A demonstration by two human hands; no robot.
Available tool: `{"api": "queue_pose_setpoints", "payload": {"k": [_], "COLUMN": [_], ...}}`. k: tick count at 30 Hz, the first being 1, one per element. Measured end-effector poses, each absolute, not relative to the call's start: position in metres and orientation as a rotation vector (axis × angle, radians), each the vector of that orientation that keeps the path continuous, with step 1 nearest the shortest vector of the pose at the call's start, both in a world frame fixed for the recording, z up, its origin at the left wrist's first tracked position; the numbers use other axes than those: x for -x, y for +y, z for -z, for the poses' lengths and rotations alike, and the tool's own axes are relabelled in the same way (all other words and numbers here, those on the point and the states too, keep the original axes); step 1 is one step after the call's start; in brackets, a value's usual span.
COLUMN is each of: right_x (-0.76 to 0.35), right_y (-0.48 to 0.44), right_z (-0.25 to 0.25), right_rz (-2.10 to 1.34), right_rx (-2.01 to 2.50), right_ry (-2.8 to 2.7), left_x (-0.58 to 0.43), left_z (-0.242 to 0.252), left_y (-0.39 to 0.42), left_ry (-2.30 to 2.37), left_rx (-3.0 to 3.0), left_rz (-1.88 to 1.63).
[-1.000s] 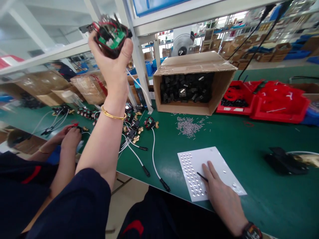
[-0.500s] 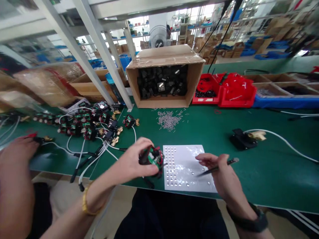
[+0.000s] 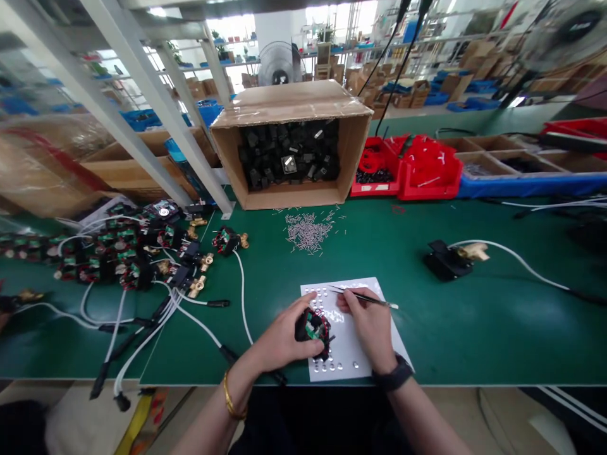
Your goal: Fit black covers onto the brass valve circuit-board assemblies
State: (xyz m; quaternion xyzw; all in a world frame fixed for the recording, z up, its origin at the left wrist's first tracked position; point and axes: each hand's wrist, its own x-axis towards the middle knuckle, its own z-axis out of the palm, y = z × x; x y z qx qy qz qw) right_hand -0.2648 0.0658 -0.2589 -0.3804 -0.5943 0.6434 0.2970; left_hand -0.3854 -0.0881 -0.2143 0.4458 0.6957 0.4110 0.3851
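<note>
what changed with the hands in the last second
The left hand brought the circuit module down from overhead to the white plate, grip unchanged. The right hand lifted the tweezers off the plate and holds them beside the module. The cardboard box and pin pile stayed put.

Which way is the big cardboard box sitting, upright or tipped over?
Tipped on its side: the cardboard box opens toward the camera, black parts showing inside.
</note>
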Motion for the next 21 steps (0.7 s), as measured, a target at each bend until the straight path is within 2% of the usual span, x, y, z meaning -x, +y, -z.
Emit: {"api": "queue_pose_setpoints", "payload": {"k": [16,21], "right_x": [0.263,0.263], "right_y": [0.071,0.069], "right_z": [0.262,0.263], "right_rz": [-1.703,-1.698], "right_rx": [0.969,0.924], "right_ry": [-1.755,-1.755], "left_x": [0.394,0.390], "left_z": [0.222,0.210], "left_y": [-0.088,-0.093], "left_ry": [1.701,1.790], "left_rx": [-1.126,-1.109], "left_rz": [-1.115,-1.211]}}
